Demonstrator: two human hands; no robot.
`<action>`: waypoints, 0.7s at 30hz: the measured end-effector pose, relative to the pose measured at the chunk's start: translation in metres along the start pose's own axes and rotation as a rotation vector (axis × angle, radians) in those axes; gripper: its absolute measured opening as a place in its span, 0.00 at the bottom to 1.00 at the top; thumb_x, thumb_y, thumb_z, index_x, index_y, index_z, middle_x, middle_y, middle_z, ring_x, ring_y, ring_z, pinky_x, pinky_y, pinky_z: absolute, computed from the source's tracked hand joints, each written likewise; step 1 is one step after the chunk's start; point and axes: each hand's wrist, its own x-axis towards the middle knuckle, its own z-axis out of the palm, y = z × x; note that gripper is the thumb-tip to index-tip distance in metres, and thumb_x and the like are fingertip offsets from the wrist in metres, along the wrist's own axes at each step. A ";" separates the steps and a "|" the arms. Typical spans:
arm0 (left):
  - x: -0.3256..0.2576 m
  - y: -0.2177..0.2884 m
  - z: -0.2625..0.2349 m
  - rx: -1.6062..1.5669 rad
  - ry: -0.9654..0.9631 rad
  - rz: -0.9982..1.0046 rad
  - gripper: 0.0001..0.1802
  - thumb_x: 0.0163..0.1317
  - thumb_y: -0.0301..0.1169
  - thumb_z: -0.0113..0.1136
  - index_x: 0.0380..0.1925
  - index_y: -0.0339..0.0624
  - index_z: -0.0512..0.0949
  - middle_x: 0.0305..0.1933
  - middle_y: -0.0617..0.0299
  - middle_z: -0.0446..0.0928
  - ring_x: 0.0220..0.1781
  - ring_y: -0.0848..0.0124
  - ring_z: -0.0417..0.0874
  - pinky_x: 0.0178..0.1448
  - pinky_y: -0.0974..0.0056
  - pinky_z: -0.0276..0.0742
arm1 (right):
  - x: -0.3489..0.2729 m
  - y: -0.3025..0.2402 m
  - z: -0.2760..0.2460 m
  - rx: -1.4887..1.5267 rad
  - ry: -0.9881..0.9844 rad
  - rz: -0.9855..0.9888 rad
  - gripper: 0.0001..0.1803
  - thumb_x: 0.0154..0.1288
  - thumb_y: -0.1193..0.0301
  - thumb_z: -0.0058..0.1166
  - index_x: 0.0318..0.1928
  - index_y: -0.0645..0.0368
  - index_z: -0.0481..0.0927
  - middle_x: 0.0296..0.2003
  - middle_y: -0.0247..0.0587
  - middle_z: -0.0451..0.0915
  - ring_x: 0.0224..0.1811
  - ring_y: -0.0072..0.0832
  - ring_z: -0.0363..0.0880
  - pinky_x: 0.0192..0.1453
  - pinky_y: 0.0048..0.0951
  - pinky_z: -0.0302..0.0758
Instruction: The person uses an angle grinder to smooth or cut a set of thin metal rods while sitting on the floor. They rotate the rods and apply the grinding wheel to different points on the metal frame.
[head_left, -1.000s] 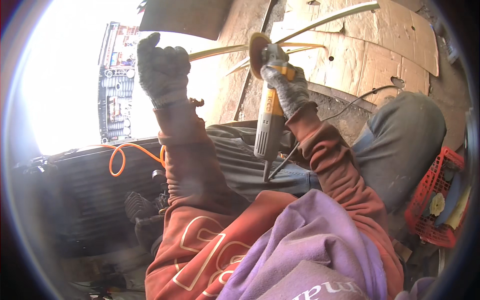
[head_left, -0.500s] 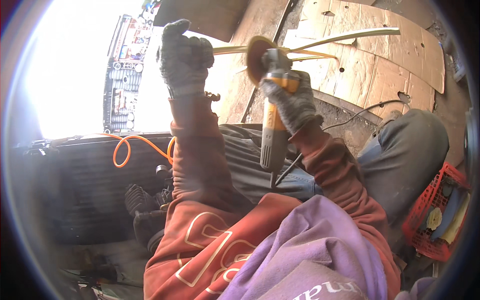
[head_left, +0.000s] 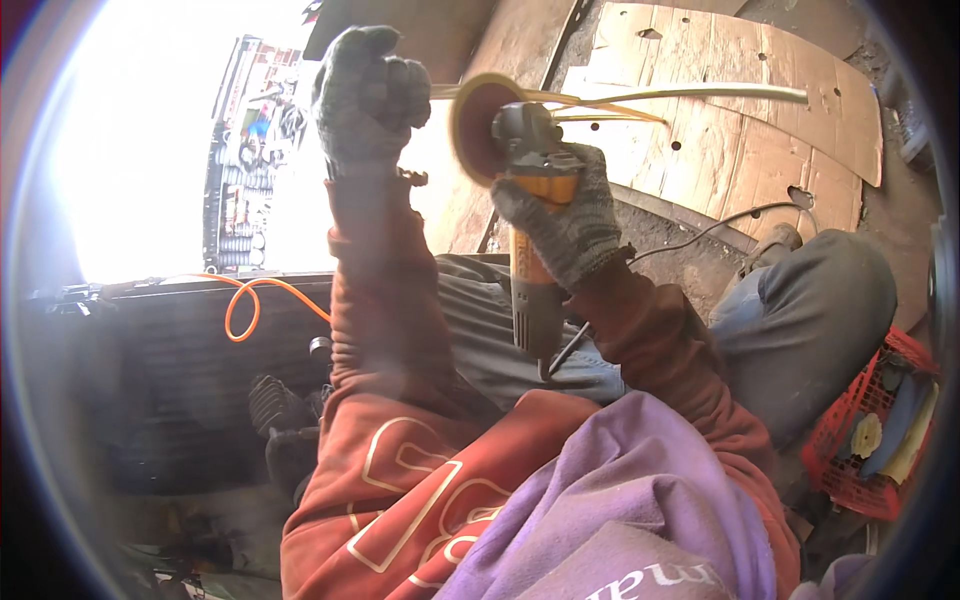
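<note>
My left hand, in a grey knit glove, is closed around one end of a long, thin metal strip. The strip reaches to the right, where it splits into a longer, slightly curved arm and thinner yellowish prongs. In a matching glove, my right hand grips a yellow and grey angle grinder near its head. The grinder's round disc lies over the strip close to my left fist. I cannot tell whether disc and strip touch.
Flattened cardboard sheets with holes cover the ground ahead. A dark cable runs by my bent leg. At the right is a red plastic basket with items inside. An orange hose curls over a dark ribbed surface at left.
The grinder and my right hand have moved left along the strip, closer to my left hand. Its disc now faces me more broadly. The strip's right end has dipped slightly.
</note>
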 end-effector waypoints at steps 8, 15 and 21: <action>0.053 0.001 -0.021 -0.107 0.413 -0.009 0.11 0.68 0.38 0.51 0.39 0.43 0.70 0.14 0.68 0.55 0.14 0.75 0.58 0.26 0.63 0.69 | 0.011 0.005 -0.019 0.034 0.173 -0.009 0.28 0.54 0.70 0.68 0.51 0.59 0.65 0.40 0.38 0.78 0.37 0.22 0.77 0.42 0.25 0.77; 0.029 -0.007 -0.001 -0.054 0.506 0.016 0.15 0.63 0.30 0.55 0.18 0.48 0.66 0.12 0.73 0.52 0.11 0.79 0.51 0.17 0.70 0.54 | 0.002 0.005 -0.005 0.067 0.068 0.022 0.28 0.55 0.72 0.67 0.51 0.58 0.64 0.41 0.38 0.77 0.39 0.22 0.77 0.44 0.26 0.78; 0.007 -0.002 0.019 -0.112 0.312 0.021 0.09 0.63 0.30 0.55 0.23 0.45 0.70 0.12 0.74 0.54 0.10 0.79 0.53 0.15 0.71 0.54 | -0.005 0.015 0.010 -0.107 0.059 -0.123 0.26 0.55 0.76 0.66 0.50 0.57 0.65 0.40 0.38 0.77 0.41 0.25 0.78 0.46 0.28 0.79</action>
